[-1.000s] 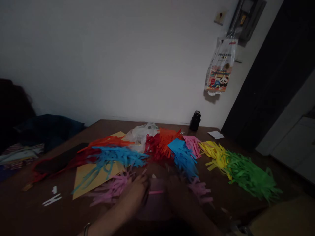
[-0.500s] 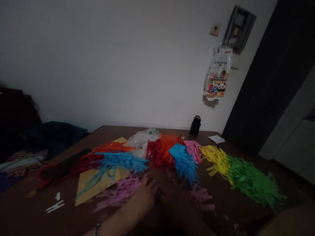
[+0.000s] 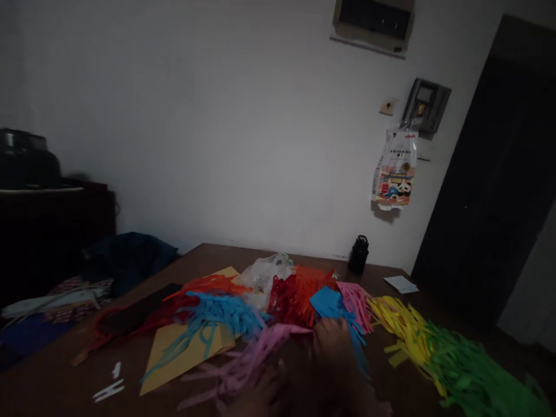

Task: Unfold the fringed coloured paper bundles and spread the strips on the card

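A purple fringed paper strip [image 3: 256,353] is stretched upward to the right in front of me, narrowing to a twisted point. My left hand [image 3: 258,391], dark and blurred at the bottom edge, is closed around its lower part. The curled fingers of my right hand [image 3: 333,344] are at the strip's narrow end and appear to pinch it. Just behind that hand lies a blue paper fringe [image 3: 328,301]. Another blue fringe [image 3: 226,313] rests to the left, partly over a yellow-orange paper sheet [image 3: 174,353].
Red fringe [image 3: 282,298], orange fringe [image 3: 306,286], pink fringe [image 3: 354,301], yellow fringe [image 3: 406,324] and green fringe [image 3: 473,370] spread across the brown table [image 3: 208,255]. Behind are a clear plastic bag [image 3: 263,278], a black bottle [image 3: 358,255] and white paper [image 3: 400,284]. White scraps [image 3: 108,391] lie left.
The camera view has tilted up. My hands, close together before, are now apart, the right one farther forward. The purple fringe, formerly lying on both sides, is now drawn up between them.
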Demonstrator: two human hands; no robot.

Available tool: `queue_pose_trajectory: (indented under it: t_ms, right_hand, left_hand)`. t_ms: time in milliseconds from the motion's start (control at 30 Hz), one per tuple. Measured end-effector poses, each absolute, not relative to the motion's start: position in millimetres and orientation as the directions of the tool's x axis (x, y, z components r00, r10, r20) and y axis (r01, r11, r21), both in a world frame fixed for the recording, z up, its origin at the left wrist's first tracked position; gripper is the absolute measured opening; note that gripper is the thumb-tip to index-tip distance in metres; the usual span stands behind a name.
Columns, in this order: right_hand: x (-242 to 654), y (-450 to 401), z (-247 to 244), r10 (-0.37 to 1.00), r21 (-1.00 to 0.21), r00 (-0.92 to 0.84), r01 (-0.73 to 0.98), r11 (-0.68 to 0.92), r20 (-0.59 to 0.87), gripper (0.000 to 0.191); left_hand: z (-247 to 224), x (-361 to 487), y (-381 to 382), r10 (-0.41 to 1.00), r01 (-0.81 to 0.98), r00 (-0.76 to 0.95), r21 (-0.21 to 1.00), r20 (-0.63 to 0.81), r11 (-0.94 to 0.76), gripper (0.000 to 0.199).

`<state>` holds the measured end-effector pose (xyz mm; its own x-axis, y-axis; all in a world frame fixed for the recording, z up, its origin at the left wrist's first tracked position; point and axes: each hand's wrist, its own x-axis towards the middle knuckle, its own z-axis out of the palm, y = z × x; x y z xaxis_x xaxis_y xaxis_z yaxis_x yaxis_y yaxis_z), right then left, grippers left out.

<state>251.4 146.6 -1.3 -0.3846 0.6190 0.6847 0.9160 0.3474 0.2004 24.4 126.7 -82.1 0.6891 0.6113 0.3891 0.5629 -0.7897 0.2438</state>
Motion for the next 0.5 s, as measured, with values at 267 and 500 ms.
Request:
queue_pose_trajectory:
  t_ms: [267, 500]
  right_hand:
    - [325.1, 134.7, 99.6, 0.432, -0.049, -0.021, 0.987, 0.150, 0.902, 0.025]
    - [284.6, 117.1, 93.5, 0.312, 0.388, -0.584, 0.769, 0.508, 0.749, 0.027]
  left_hand:
    - [-59.2, 22.6, 117.5, 0.780, 0.776, 0.623, 0.074, 0.059, -0.626, 0.080]
    - [8.2, 20.1, 103.4, 0.797, 0.659, 0.406, 0.461, 0.447, -0.595, 0.029]
